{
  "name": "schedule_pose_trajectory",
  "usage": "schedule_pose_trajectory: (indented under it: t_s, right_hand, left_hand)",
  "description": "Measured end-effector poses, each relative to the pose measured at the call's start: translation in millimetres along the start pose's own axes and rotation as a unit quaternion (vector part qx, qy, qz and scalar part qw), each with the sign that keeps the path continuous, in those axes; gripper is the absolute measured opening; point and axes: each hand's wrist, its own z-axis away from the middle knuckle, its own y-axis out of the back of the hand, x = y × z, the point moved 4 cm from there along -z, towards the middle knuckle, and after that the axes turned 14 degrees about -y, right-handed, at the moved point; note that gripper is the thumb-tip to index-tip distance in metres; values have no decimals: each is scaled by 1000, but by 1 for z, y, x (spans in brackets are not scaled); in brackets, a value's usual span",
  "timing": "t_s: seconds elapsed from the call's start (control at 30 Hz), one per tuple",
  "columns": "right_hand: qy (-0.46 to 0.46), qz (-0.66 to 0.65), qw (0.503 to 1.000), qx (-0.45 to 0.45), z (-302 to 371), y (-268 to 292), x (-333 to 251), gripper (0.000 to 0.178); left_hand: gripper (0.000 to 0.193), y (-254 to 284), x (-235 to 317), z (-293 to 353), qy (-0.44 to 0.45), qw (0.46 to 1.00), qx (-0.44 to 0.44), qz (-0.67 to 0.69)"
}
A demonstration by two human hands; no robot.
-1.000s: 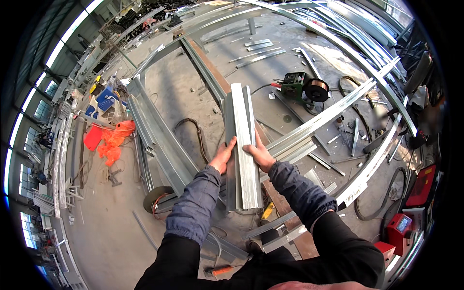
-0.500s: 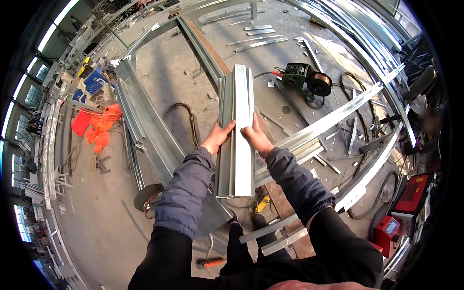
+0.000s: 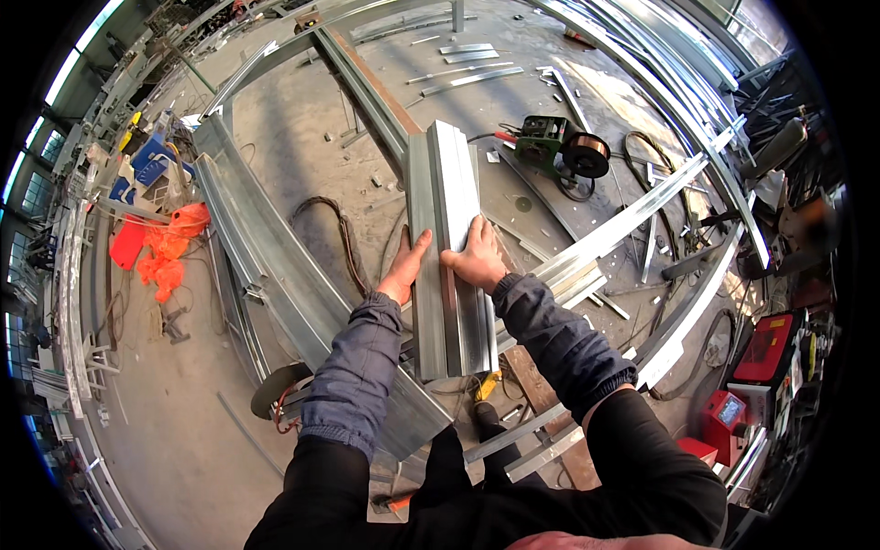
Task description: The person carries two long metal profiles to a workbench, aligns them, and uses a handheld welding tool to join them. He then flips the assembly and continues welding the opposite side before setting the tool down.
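In the middle, a short stack of shiny metal profiles [image 3: 440,192] points away from me between my hands. Several long ridges and folded edges run along it. My left hand [image 3: 404,267] grips the left side, thumb by the top edge and its other fingers mostly hidden. From the right, my right hand [image 3: 478,257] clasps the stack with its thumb across a raised ridge and its fingers over the right side. A wide metal channel beam [image 3: 302,280] slants beneath, left of the stack.
Right of the stack stands a green wire feeder [image 3: 543,145] with a copper-coloured wire spool [image 3: 585,155]. Long metal rails [image 3: 632,215] cross there. Orange cloth [image 3: 165,252] lies at left, a cable [image 3: 344,234] on the floor, and red machines [image 3: 726,414] at lower right.
The profiles have turned between my hands, showing a broader flat face on the left. My right hand has shifted further over the top. The whole view has moved slightly.
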Motion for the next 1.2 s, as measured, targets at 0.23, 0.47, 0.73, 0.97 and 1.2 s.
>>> schedule_pose_trajectory:
  t_s: [0.23, 0.47, 0.73, 0.97, 1.2]
  right_hand:
    - [-16, -15, 1000, 20, 25, 0, -21, 123]
    - [-31, -25, 998, 44, 22, -1, -22, 125]
    - [-48, -65, 997, 12, 7, 7, -12, 125]
    - [-18, -62, 994, 83, 11, -14, 10, 122]
    - [-14, -22, 996, 86, 32, -10, 4, 120]
  left_hand:
    - [99, 13, 7, -27, -32, 999, -38, -10]
    - [86, 13, 3, -44, -37, 999, -21, -25]
    - [72, 7, 17, -17, -54, 997, -2, -53]
    - [73, 11, 14, -3, -83, 991, -24, -104]
    - [89, 17, 13, 14, -56, 986, -49, -146]
